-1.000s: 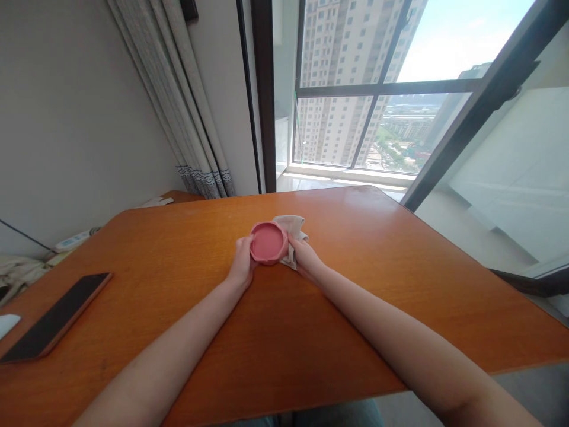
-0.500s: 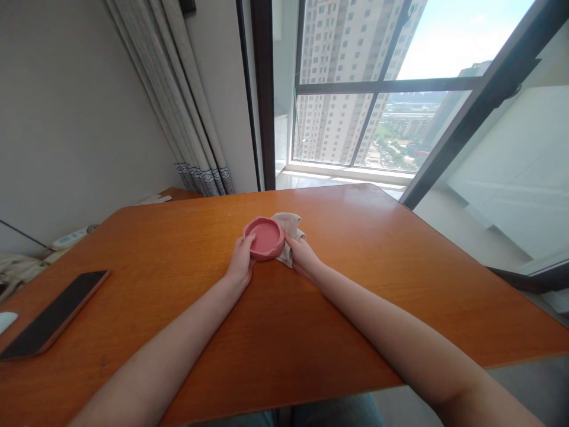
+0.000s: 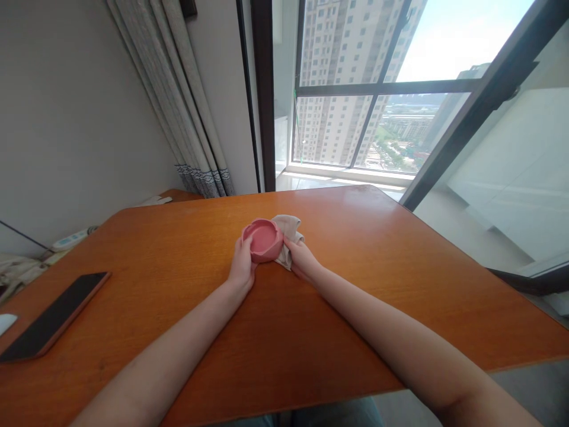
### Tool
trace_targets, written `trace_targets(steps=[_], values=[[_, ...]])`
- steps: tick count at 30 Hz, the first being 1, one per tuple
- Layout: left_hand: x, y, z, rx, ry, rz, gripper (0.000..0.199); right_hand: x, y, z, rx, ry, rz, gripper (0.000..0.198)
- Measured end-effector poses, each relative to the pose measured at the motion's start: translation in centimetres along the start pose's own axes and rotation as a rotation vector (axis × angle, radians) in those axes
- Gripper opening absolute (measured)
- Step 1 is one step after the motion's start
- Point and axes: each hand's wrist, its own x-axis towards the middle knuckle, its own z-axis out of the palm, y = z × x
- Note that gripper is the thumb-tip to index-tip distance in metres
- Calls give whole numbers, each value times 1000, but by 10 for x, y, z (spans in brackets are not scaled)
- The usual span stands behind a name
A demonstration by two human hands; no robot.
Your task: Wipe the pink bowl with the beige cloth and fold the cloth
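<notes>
A shallow pink dish [image 3: 263, 238] with a wavy rim is held over the wooden table, tilted a little with its hollow facing me. My left hand [image 3: 242, 261] is closed on the dish's left side, thumb over the rim and the other fingers hidden beneath. A pale beige cloth [image 3: 288, 226] lies against the right side of the dish. Pinched in my right hand [image 3: 303, 256], the cloth hangs partly below and behind the fingers. The right thumb is at the dish's right edge; whether it touches the dish I cannot tell.
The brown wooden table [image 3: 355, 284] spreads around both arms. At the left lies a dark flat slab with a reddish edge [image 3: 56, 317], beside a white rounded object [image 3: 6, 322]. A power strip [image 3: 70, 239] sits past the left edge. Behind are a grey curtain [image 3: 178, 101] and a window.
The dish has tilted slightly, showing more of its outer right wall, and has shifted a little left with my left hand. My right hand has moved slightly left with the cloth.
</notes>
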Motion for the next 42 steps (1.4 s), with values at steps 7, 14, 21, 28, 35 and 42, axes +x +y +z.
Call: trace_targets(steps=[7,14,21,28,35,42], values=[[-4,8,5,137,-67,-258,25,4,-14,-4,-61,111,12,30],[3,2,-2,-24,2,-50,27,0,-1,3,-52,2,17,40],[7,3,-2,138,-65,-157,21,6,-8,-8,-255,150,-144,38],[6,6,4,-50,25,-108,18,1,-2,-5,-331,67,-47,45],[6,10,4,-40,-93,-186,18,1,-6,-5,-301,174,-117,44],[6,10,4,-181,-4,-54,13,-5,-4,2,-227,85,-12,34]])
